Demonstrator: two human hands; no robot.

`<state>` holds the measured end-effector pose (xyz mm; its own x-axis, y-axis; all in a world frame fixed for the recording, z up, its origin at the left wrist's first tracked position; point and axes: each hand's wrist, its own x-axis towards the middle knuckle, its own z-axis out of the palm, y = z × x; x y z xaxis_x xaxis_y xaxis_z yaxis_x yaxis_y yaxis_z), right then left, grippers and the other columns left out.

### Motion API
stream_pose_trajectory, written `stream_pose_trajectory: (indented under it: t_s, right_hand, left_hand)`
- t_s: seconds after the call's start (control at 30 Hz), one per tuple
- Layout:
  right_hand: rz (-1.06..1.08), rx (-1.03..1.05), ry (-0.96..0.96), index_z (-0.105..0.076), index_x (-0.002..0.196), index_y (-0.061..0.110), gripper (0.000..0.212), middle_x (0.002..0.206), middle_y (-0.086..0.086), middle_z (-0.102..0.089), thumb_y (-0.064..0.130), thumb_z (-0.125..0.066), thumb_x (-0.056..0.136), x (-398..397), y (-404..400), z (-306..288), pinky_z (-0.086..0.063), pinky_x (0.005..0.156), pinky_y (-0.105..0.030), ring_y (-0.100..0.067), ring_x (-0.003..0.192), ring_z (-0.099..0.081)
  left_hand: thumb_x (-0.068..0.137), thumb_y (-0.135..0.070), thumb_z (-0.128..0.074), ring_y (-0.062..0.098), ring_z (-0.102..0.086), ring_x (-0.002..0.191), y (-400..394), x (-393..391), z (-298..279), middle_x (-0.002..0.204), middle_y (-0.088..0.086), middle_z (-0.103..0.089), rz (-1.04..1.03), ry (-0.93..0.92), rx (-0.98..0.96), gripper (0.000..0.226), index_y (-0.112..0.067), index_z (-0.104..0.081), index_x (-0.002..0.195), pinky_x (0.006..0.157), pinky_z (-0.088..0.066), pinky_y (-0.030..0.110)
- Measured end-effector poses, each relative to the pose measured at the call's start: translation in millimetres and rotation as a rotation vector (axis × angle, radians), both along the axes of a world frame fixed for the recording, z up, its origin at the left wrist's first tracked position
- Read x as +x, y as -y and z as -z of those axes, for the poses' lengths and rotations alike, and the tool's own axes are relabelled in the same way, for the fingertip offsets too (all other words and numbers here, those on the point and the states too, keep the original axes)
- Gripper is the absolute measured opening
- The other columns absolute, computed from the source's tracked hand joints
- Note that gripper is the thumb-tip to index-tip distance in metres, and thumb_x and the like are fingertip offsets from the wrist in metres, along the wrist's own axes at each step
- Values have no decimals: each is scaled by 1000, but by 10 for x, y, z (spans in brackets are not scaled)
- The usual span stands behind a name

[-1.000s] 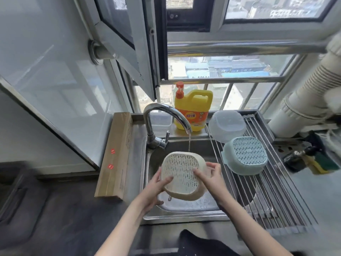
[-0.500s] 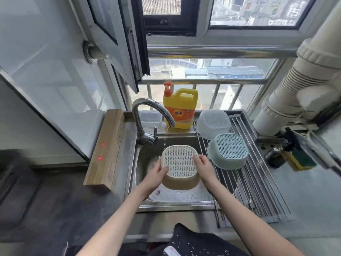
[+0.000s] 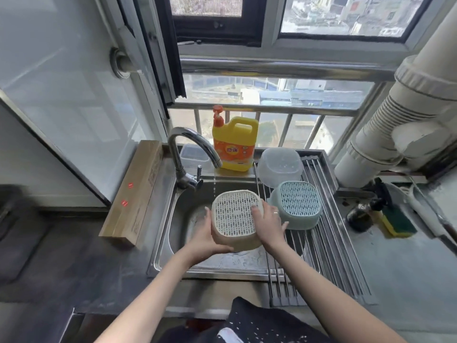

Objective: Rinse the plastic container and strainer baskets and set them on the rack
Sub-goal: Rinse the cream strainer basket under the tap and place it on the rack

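Over the steel sink (image 3: pixel 173 226) a beige strainer basket (image 3: pixel 234 216) was held upside down, its perforated base facing up and nothing in it, just below and beside the thin stream of water falling from the chrome faucet (image 3: pixel 190 154). The left hand (image 3: pixel 206 241) cupped its near-left corner, fingers curled under the rim, while the right hand (image 3: pixel 268 225) gripped its right side with fingers wrapped over the edge (a ring showed on 1 finger). On the roll-up rack (image 3: pixel 329 256) to the right, 1 pale blue strainer basket (image 3: pixel 295 206) sat inverted, touching the clear plastic container (image 3: pixel 280 167) behind it, also overturned; whether anything lay beneath them could not be told. That made 2 strainer baskets and 1 clear container on view. Behind the faucet stood 1 yellow dish soap jug (image 3: pixel 235 144) with an orange pump, and 1 small clear lidded box (image 3: pixel 194 154) beside it. A wooden board (image 3: pixel 134 194) leaned along the sink's left edge, and 1 green-and-yellow sponge (image 3: pixel 398 221) lay on the counter at far right.
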<state>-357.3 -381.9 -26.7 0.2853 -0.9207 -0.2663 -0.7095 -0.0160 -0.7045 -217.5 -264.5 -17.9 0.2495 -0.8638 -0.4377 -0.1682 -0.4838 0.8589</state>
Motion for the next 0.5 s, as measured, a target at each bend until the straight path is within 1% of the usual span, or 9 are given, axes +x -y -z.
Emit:
stream_pose_trajectory:
  t_s: [0.03,0.07,0.1,0.13,0.17,0.23,0.33,0.43,0.5]
  right_hand:
    - [-16,-33,-21,-42,142,18,54,145,-11,-39,47,-31,98,-35,23,-37,-1,113,-59,-29,139,-29]
    - [-32,-51,-31,-43,141,17,55,143,-13,-40,48,-32,97,-79,44,-37,-7,114,-57,-31,137,-31]
    - [-47,-62,-18,-43,141,17,56,140,-15,-41,50,-32,96,-124,45,-43,-14,114,-54,-32,135,-34]
    - [-43,-58,20,-43,141,17,57,139,-17,-43,49,-34,96,-175,40,-46,-22,112,-50,-33,132,-37]
    - [-28,-40,68,-41,142,17,55,138,-17,-42,47,-36,97,-240,12,-63,-29,109,-45,-32,130,-40]
    - [12,-14,157,-36,144,19,51,138,-12,-40,41,-40,98,-423,-70,-93,-38,102,-40,-26,124,-45]
    - [68,-19,214,-38,136,16,45,127,-5,-52,38,-44,97,-776,-157,-50,-49,80,-31,-16,106,-55]
    - [113,-40,158,-43,130,15,43,113,-2,-63,41,-45,96,-1117,-193,49,-53,67,-27,-11,90,-63]
    - [136,-44,130,-45,130,15,43,109,1,-65,41,-45,96,-1274,-217,85,-50,61,-21,-4,82,-61]
  left_hand:
    - [65,-10,-86,7,-29,138,-1,-53,-17,143,-14,-35,4,21,-36,131,-17,14,149,98,-30,2]
    - [66,-6,-85,3,-27,135,-5,-127,-46,133,-24,-35,-3,21,-75,126,-16,9,150,87,-31,-7]
    - [66,0,-83,-2,-26,129,-5,-200,-73,123,-30,-33,-20,18,-100,120,-14,2,150,73,-31,-12]
    - [66,5,-81,-4,-27,125,-4,-267,-102,117,-32,-33,-34,17,-125,115,-15,-6,150,65,-32,-12]
    - [63,7,-83,-5,-33,123,-3,-314,-113,116,-31,-37,-41,30,-139,111,-22,-17,147,64,-34,-10]
    - [54,0,-89,-9,-48,116,14,-368,38,115,-31,-49,-30,100,-158,101,-43,-34,127,73,-38,-4]
    - [48,-22,-92,-19,-47,110,55,-531,82,117,-29,-52,65,203,-162,97,-63,-31,112,88,-38,6]
    - [52,-22,-89,-25,-42,109,175,-770,44,120,-27,-50,156,213,-191,94,-61,-29,112,87,-37,1]
    - [54,-19,-88,-31,-40,105,221,-891,51,116,-30,-50,186,198,-197,91,-58,-30,112,85,-35,-2]
